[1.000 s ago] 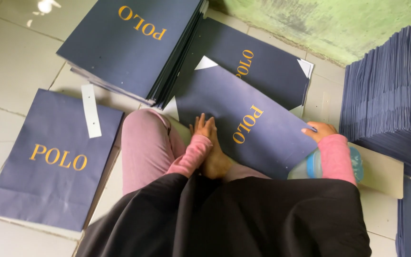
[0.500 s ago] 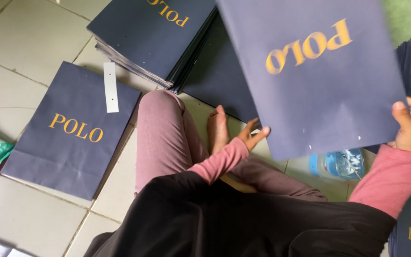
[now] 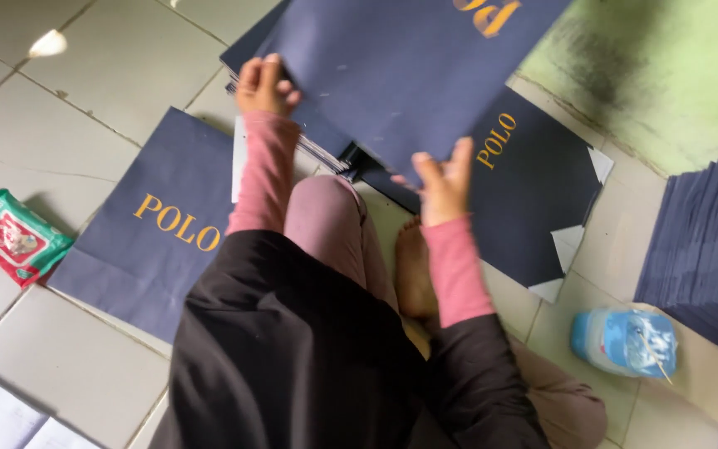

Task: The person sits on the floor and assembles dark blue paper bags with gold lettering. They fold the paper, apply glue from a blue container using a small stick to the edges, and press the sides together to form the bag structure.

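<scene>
Delta vs half a second ago: the navy paper bag (image 3: 409,75) was up in front of the right side, gripped at its right edge. Now it is swung across to the left and lower, over the stack of flat navy bags (image 3: 326,145) on the floor. Left hand (image 3: 264,86) was idle near the foot; now it is up on the bag's left edge, fingers curled over it. Right hand (image 3: 446,179) has shifted to the bottom edge, fingers closed on the paper. So both hands have hold of the one bag, flat and tilted, gold lettering at the top.

Judgement: looks like the bag is being laid onto that stack, not yet released.

Containers:
- All bags flat-folded; contents not visible, nothing seems to be in them.
- One flat bag (image 3: 159,224) on the floor tiles, left of the knee.
- Another, partly unfolded (image 3: 533,191), under the right hand.
- Tall pile of same bags (image 3: 708,241) far right.
- Red-green wipes pack (image 3: 12,237) at left, closed.
- Blue plastic packet (image 3: 625,341) at right; contents unclear.
</scene>
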